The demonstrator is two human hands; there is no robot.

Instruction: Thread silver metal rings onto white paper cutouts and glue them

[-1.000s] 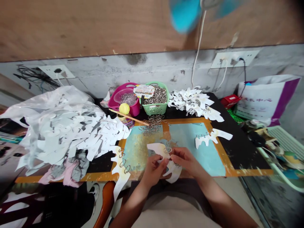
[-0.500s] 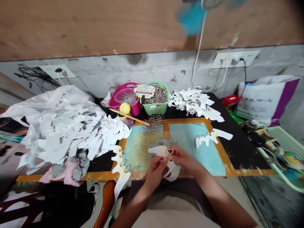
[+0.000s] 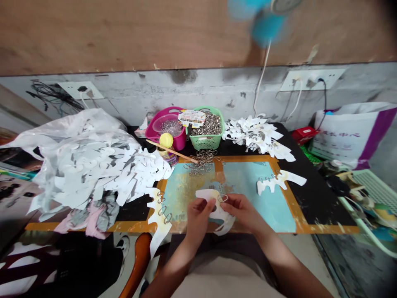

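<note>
I see both hands low in the middle of the view, at the near edge of the bench (image 3: 313,194). My left hand (image 3: 198,215) pinches a white paper cutout (image 3: 207,194) between thumb and fingers, holding it just above the teal mat (image 3: 260,198). My right hand (image 3: 241,209) is closed in a pinch on a small metal ring (image 3: 222,198) at the cutout's upper edge. Ring and paper touch, but I cannot tell whether the ring passes through the paper.

To the right of my hands, apart from them, a second cutout (image 3: 281,181) lies flat on the mat with rings along its left edge. Left of my hands, a ringed cutout (image 3: 159,219) hangs over the front edge of the bench. A big heap of white cutouts (image 3: 93,165) covers the left side, partly on clear plastic sheeting. A smaller heap of cutouts (image 3: 257,134) sits at the back right.

Near the wall stand a green basket (image 3: 204,142) filled with metal rings and, touching it on the left, a pink basket (image 3: 179,143). Loose rings (image 3: 201,159) are scattered just in front of the green one. A wooden stick (image 3: 172,152) lies beside a yellow-capped bottle (image 3: 166,141). A white and purple bag (image 3: 353,132) stands at the far right.
</note>
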